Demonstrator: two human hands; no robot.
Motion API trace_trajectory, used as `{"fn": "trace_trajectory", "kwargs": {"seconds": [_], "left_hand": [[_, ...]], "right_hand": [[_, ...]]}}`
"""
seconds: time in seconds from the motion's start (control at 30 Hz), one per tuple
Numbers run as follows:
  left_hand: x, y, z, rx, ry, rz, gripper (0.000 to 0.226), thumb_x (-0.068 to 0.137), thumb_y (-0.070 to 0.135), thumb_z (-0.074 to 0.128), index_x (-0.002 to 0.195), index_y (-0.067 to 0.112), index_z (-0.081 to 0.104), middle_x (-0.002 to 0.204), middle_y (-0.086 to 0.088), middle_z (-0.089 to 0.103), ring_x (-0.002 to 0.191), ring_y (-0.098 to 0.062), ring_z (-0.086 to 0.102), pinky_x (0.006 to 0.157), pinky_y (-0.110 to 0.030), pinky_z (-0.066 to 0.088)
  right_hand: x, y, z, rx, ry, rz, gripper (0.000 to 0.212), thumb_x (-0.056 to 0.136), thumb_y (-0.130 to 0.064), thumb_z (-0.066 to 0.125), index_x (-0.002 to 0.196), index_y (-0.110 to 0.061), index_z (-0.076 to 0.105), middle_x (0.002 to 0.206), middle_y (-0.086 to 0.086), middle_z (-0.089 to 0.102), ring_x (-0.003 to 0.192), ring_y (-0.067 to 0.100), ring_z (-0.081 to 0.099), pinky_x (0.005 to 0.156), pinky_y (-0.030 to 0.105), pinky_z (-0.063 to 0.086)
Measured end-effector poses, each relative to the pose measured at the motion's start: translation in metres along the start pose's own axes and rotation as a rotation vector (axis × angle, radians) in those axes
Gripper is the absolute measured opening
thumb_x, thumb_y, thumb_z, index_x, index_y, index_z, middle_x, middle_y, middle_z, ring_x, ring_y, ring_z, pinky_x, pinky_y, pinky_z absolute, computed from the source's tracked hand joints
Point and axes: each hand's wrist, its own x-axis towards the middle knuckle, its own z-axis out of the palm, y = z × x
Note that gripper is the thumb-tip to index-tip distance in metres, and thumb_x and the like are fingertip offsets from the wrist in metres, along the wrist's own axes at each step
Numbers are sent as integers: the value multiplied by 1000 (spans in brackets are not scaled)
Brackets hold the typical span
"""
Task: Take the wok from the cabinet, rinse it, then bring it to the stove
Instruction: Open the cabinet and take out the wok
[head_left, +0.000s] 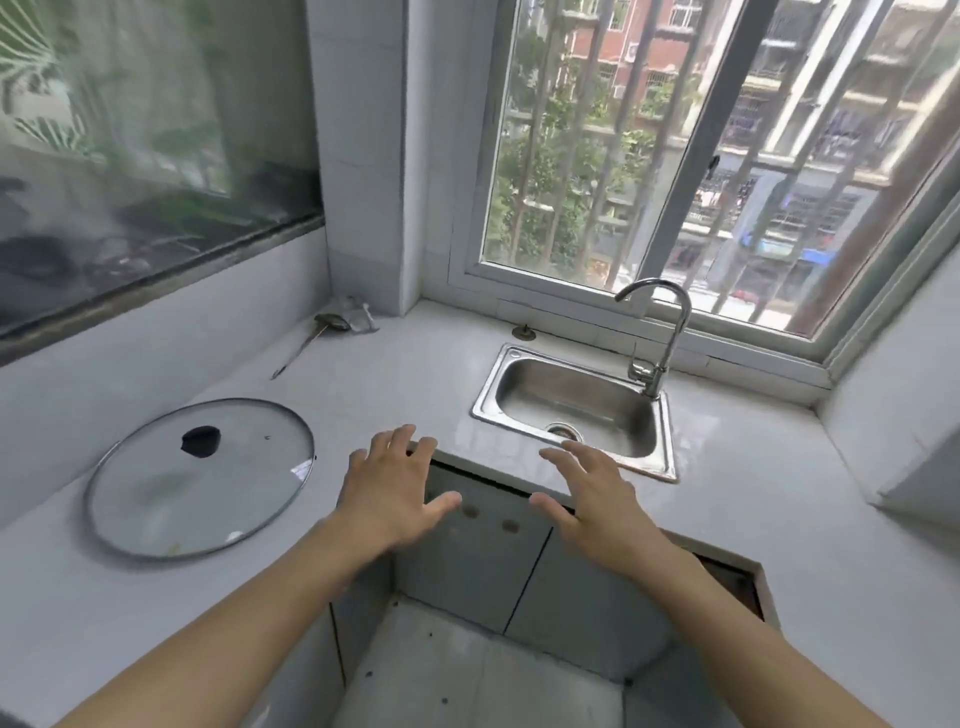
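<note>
- Wok: nowhere visible; presumably shut away, though that cannot be told from this view.
- Grey two-door cabinet (498, 566) directly below the small rectangular stainless-steel sink (574, 410), both doors closed, a thin dark seam between them and two round recessed pulls near the top of the left door.
- Left hand (395, 499) held palm-down in front of the sink, to its near-left, fingers spread wide, gripping nothing, fingertips over the counter edge above the cabinet.
- Right hand (592, 499) held palm-down at the sink's near rim, fingers spread apart, holding nothing, thumb pointing toward the left hand.
- Contact between either hand and the counter: cannot be told.
- Pale grey stone countertop (389, 379) wrapping around the sink in a U, with a recess in front of the cabinet.
- Curved chrome gooseneck faucet (662, 332) standing at the sink's far-right corner, spout arching over the basin, no water running.
- Round glass pot lid with a metal rim and black knob (200, 478) lying flat on the counter, well to the left of the sink.
- Long thin metal utensil (306, 345) lying on the counter far-left of the sink, beside a crumpled grey cloth (356, 314) in the corner.
- Small round brownish object (523, 332) on the counter just behind the sink.
- Barred window (649, 156) behind the sink, with trees and apartment blocks outside.
</note>
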Motion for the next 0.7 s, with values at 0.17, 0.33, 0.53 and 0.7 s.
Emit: {"fn": "trace_trajectory", "kwargs": {"seconds": [0.17, 0.33, 0.53, 0.7], "left_hand": [[6, -11, 8, 70, -23, -189, 80, 81, 73, 42, 144, 27, 26, 156, -5, 22, 140, -27, 22, 111, -47, 29], [10, 2, 8, 132, -61, -373, 79, 82, 72, 43, 144, 27, 26, 157, -5, 21, 140, -28, 22, 110, -47, 30], [0, 14, 16, 89, -50, -544, 74, 83, 67, 45, 143, 26, 30, 154, -3, 25, 137, -27, 25, 105, -44, 32], [-7, -3, 32, 66, -66, -650, 71, 85, 63, 47, 142, 23, 32, 151, -5, 30, 136, -27, 29, 107, -42, 32]], "right_hand": [[67, 8, 17, 43, -62, -202, 58, 97, -52, 47, 149, -31, 31, 159, 1, 22, 146, 22, 14, 114, 46, 25], [118, 23, 25, 84, -142, -369, 58, 97, -51, 47, 149, -29, 31, 159, 2, 21, 148, 23, 12, 115, 47, 23], [152, 21, 41, 150, -267, -504, 58, 97, -49, 46, 148, -26, 32, 156, 1, 25, 145, 25, 17, 110, 47, 28], [178, 2, 66, 111, -332, -584, 58, 98, -49, 46, 149, -24, 32, 155, 0, 28, 143, 26, 22, 109, 47, 31]]}}
